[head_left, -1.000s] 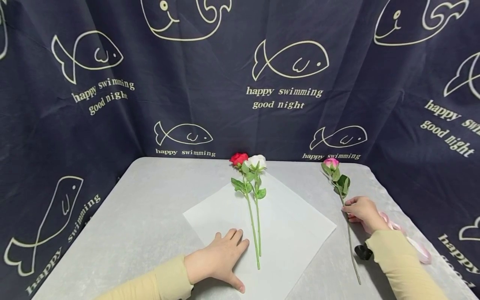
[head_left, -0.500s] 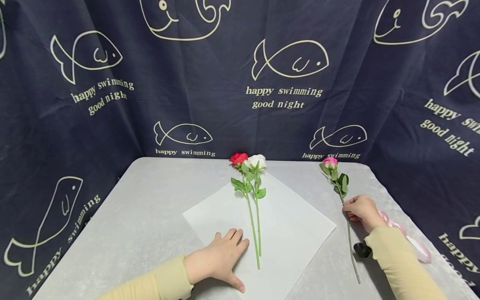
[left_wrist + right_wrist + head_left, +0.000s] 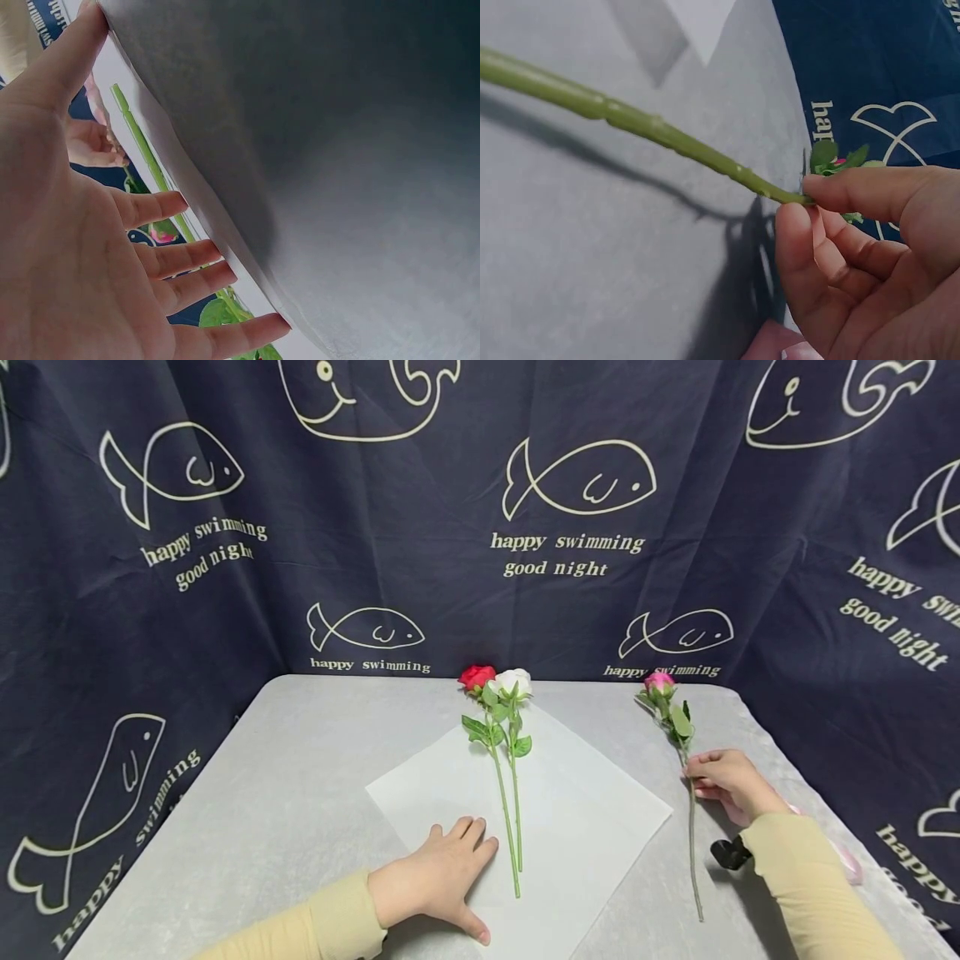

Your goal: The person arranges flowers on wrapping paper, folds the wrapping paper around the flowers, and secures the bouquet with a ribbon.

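Note:
My right hand pinches the stem of a pink rose between thumb and fingers at the right of the table. In the right wrist view the green stem stands off the table and casts a shadow on it. My left hand rests with spread fingers on the left edge of a white paper sheet; in the left wrist view its fingertips touch the paper's edge. On the paper lie a red rose and a white rose, stems side by side toward me.
Pink ribbon lies partly hidden behind the right forearm. A black object shows at the right cuff. Dark blue fish-print curtains enclose the grey table at the back and both sides.
The pink rose has turned in my right hand, and its stem's lower end has swung a little to the left. My left hand has stayed in place.

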A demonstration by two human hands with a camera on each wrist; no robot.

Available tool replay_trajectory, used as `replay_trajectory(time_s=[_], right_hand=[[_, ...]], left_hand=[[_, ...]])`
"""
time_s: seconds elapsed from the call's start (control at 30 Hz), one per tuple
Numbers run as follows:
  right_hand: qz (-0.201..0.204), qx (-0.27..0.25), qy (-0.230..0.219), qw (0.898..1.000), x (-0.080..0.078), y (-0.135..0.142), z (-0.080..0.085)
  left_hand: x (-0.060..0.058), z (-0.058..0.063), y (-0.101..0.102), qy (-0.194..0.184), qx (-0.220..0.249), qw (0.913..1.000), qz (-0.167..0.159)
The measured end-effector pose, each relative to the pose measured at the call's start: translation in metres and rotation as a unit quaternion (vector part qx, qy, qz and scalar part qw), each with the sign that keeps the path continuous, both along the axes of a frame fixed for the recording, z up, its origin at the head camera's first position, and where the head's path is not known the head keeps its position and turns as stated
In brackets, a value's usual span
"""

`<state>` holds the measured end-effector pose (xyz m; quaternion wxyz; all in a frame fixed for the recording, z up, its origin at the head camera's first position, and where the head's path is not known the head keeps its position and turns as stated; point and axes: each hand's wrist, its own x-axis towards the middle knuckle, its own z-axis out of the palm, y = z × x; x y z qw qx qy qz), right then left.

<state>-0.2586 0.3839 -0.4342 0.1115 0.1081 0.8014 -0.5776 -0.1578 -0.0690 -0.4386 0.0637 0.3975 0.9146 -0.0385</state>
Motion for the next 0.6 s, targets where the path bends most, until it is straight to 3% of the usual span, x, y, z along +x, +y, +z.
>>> replay_trajectory(time_s=[0.37,0.6], right_hand=[[0.013,-0.046,0.003,0.999,-0.002,-0.004,0.019],[0.037,-0.029,0.018,0.999,-0.003,-0.008,0.035]], left_hand=[[0.001,0.001,0.0,0.001,-0.001,1.0,0.0],[0.001,0.0,-0.001,0.01,-0.002,0.9999,-0.004]])
